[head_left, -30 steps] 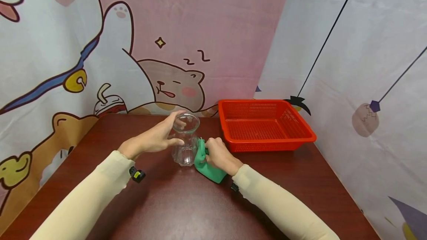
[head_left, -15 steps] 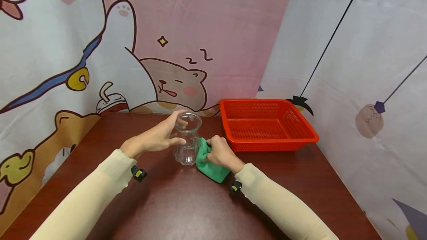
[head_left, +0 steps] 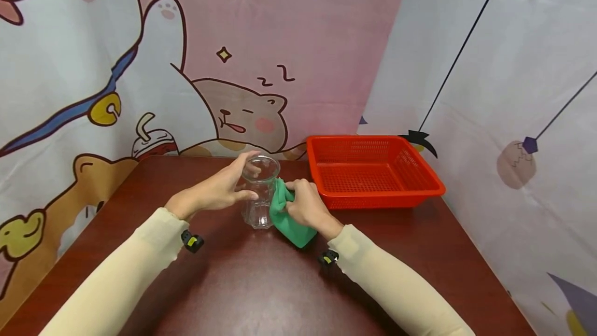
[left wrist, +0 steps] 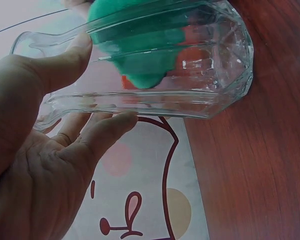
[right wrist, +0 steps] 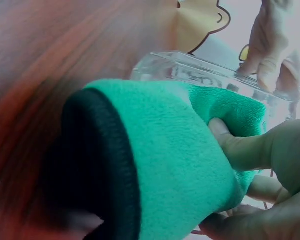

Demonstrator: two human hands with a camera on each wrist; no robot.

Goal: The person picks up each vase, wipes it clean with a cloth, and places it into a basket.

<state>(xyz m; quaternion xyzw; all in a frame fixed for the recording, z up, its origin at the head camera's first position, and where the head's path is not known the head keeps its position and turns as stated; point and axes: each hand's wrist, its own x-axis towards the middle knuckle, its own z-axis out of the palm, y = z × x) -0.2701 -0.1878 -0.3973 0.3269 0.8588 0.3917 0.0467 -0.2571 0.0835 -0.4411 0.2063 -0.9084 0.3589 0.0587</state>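
With our left hand (head_left: 215, 191) curled round the clear faceted glass jar (head_left: 258, 193) and our right hand (head_left: 304, 207) bunching the green microfibre cloth (head_left: 286, 222) against its 3 o'clock side, a harder push could tip it.

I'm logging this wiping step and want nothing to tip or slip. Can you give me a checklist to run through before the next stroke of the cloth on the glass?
1. Left hand holds the glass by its neck: ok, fingers and thumb wrap it below the rim.
2. Glass stands upright on the table: ok in the head view.
3. Right hand grips the cloth: ok, fingers curled into it.
4. Cloth touches the glass wall: ok, pressed against the right side.
5. Basket out of the way: ok, apart from the glass, close behind the right hand.
6. Glass clean: cannot tell.
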